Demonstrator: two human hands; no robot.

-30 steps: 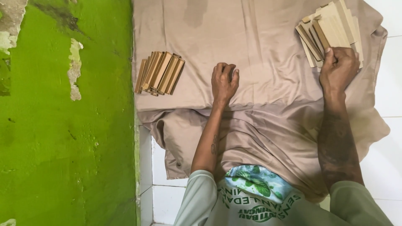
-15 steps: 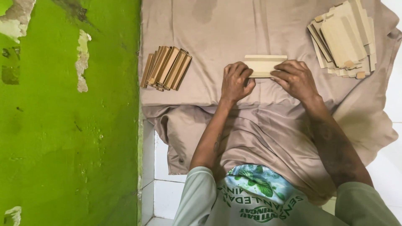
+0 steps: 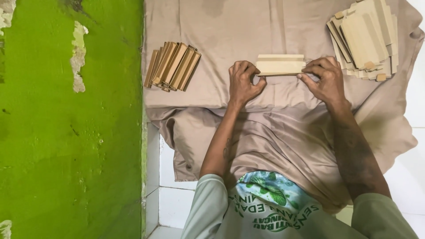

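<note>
A green wall [image 3: 66, 132] flanks the cloth [image 3: 274, 132], where a stack of folded cardboard pieces [image 3: 171, 66] lies at the left. The left hand [image 3: 244, 82] and right hand [image 3: 325, 79] each pinch an end of a flat cardboard piece [image 3: 280, 65] — seemingly steadying it level over the cloth's middle. A pile of flat cardboard blanks [image 3: 365, 37] sits far right — nothing lies between the hands and either heap.

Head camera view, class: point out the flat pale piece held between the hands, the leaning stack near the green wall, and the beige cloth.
Flat pale piece [image 3: 280, 64], head view, middle of its top face.
Leaning stack [image 3: 172, 66], head view, upper edges of the middle pieces.
Beige cloth [image 3: 230, 26], head view, bare stretch above the hands.
</note>
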